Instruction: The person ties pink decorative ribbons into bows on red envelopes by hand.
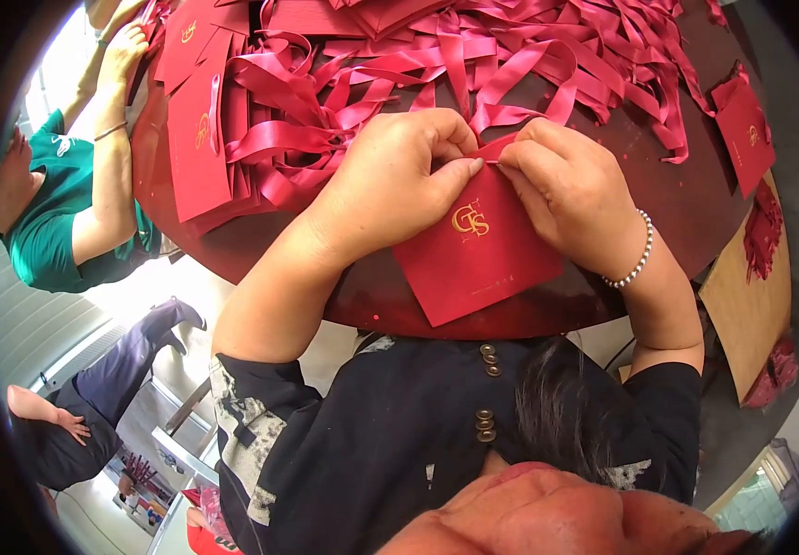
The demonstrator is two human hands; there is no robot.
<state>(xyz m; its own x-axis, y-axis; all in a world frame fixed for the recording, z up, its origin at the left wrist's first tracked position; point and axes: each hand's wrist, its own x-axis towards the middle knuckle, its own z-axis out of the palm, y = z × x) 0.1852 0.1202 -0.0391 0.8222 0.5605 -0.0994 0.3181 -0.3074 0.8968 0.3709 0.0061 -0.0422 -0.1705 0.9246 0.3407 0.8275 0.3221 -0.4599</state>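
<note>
A small flat red paper gift bag with a gold monogram leans toward me at the table's near edge. My left hand pinches the bag's top edge between thumb and curled fingers. Close beside it, my right hand is closed at the same edge, its fingertips gripping a bit of pink-red ribbon there. Just beyond my knuckles, a satin ribbon loops over the table. Where the ribbon meets the bag is partly hidden by my fingers.
Stacked red bags with ribbon loops stand on the left of the dark round table. Heaped ribbons cover the far side. Another red bag hangs at the right edge. A co-worker in green sits left.
</note>
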